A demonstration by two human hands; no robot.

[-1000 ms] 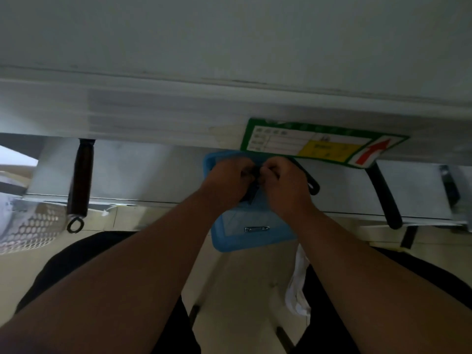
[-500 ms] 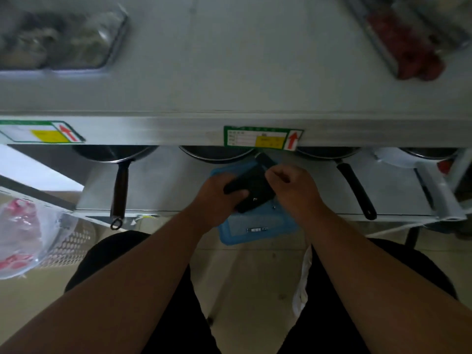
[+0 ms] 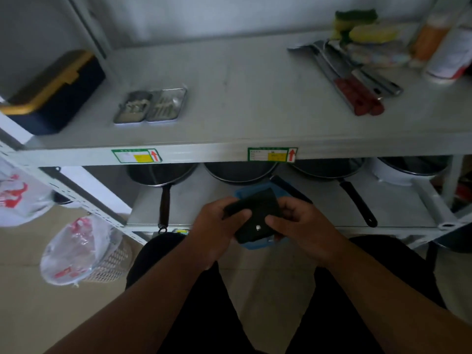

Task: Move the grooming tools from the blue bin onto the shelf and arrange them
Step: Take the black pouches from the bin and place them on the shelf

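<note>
Both hands (image 3: 258, 226) pinch a black case (image 3: 256, 214) above the blue bin (image 3: 255, 245), pans (image 3: 161, 173) behind.

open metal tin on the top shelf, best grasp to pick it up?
Judging by its pose, take the open metal tin from above, pinching across both shallow halves near the middle hinge line. It lies flat and splayed on the shelf, so a single-edge grip would probably let one half swing and spill the tools.

The view now tilts up, so the shelf (image 3: 255, 98) top with its open tin (image 3: 151, 105) and knives (image 3: 352, 80) comes into sight. The black case (image 3: 256, 215) now lies flatter between the left hand (image 3: 217, 226) and right hand (image 3: 301, 223), its snap facing up.
</note>
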